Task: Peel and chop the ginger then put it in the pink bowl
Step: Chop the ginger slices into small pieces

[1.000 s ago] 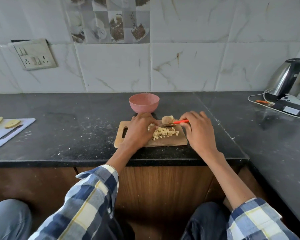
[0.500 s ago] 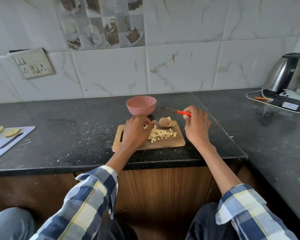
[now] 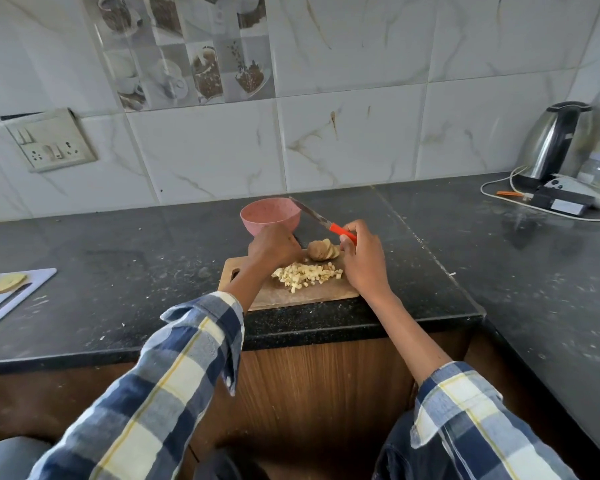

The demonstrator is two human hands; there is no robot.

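A pile of chopped ginger (image 3: 305,276) lies on a small wooden cutting board (image 3: 302,296) at the counter's front edge. Behind the pile sits a partly sliced ginger piece (image 3: 321,251). The pink bowl (image 3: 270,215) stands just beyond the board. My right hand (image 3: 362,259) grips a red-handled knife (image 3: 326,224), its blade raised and pointing toward the bowl's rim. My left hand (image 3: 273,247) is curled at the board's far left, between the bowl and the pile; what its fingers hold is hidden.
A white cutting board (image 3: 11,299) with pale slices and a knife lies at the far left. A steel kettle (image 3: 551,140), cables and a small device sit at the back right. A switch panel (image 3: 49,140) is on the tiled wall.
My right hand has lifted the knife off the board, and the blade now points up and left over the bowl. My left hand stays at the board's far edge. The camera has moved closer.
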